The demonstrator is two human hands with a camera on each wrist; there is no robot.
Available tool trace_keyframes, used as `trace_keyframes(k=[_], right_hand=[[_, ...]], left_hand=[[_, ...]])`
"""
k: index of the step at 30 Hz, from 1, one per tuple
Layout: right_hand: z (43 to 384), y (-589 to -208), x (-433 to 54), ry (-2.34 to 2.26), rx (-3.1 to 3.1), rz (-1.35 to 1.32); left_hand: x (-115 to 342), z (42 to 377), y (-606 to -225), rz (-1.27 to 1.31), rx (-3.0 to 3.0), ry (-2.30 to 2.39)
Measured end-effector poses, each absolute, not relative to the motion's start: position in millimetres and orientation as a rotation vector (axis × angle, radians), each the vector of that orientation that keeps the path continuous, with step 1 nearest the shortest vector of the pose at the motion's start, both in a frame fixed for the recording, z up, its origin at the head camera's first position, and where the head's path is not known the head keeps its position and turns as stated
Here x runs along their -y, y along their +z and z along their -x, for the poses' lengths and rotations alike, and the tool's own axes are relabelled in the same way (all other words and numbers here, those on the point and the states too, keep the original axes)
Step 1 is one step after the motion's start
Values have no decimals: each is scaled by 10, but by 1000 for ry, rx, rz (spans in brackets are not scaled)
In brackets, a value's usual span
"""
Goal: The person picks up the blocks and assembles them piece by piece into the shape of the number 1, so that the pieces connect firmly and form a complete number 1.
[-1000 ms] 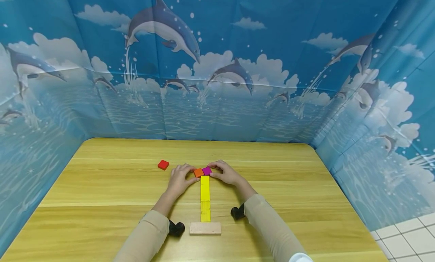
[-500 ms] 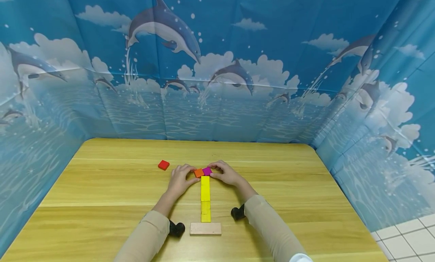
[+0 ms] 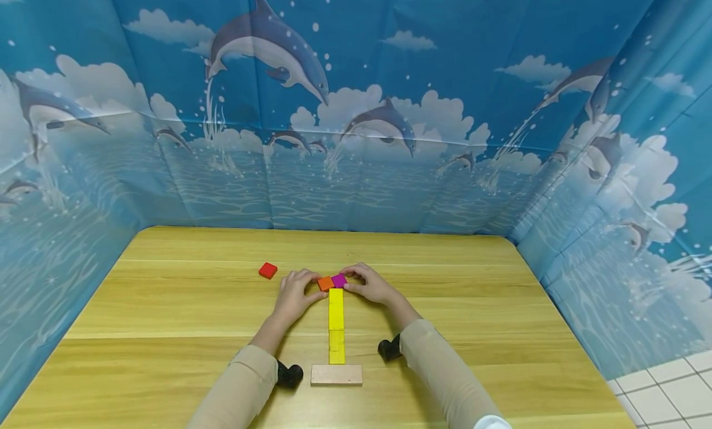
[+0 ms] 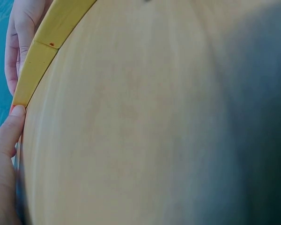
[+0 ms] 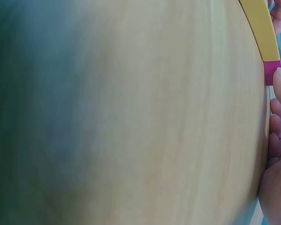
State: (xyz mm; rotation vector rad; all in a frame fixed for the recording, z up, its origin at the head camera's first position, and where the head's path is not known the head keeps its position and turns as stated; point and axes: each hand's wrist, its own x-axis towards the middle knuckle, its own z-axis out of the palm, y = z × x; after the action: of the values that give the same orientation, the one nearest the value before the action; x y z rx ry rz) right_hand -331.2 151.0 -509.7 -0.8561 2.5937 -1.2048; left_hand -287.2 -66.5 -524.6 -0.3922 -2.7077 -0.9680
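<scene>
My left hand (image 3: pixel 292 296) pinches an orange block (image 3: pixel 326 284) between thumb and fingers. Pressed against its right side is a purple block (image 3: pixel 339 280), which my right hand (image 3: pixel 371 285) pinches from the right. Both blocks sit at the far end of a row of yellow blocks (image 3: pixel 336 311) lying end to end. In the right wrist view my thumb lies on the purple block (image 5: pixel 270 72), which meets the yellow block (image 5: pixel 262 28). The left wrist view has my thumb at the end of the yellow row (image 4: pixel 30 70); the orange block is mostly hidden there.
A pale wooden block (image 3: pixel 336 374) lies crosswise at the near end of the yellow row. To the left of my left hand lies a red block (image 3: pixel 267 270). Dolphin-printed blue curtains (image 3: pixel 356 169) stand around the wooden table (image 3: pixel 167 305).
</scene>
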Motion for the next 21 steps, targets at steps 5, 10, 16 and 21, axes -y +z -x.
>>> trace_keyframes(k=[5, 10, 16, 21], right_hand=[[3310, -5093, -1509, -1209, -2587, 851], [3306, -5089, -1517, -1202, -2588, 841], [3301, -5074, -1517, -1209, -2575, 832], [3302, -5074, -1519, -1209, -2570, 830]], left_hand=[[669, 2872, -5245, 394, 2710, -968], [674, 2867, -5247, 393, 2700, -995], [698, 2871, -5255, 409, 2665, -1090], [737, 2869, -5235, 433, 2643, -1233]])
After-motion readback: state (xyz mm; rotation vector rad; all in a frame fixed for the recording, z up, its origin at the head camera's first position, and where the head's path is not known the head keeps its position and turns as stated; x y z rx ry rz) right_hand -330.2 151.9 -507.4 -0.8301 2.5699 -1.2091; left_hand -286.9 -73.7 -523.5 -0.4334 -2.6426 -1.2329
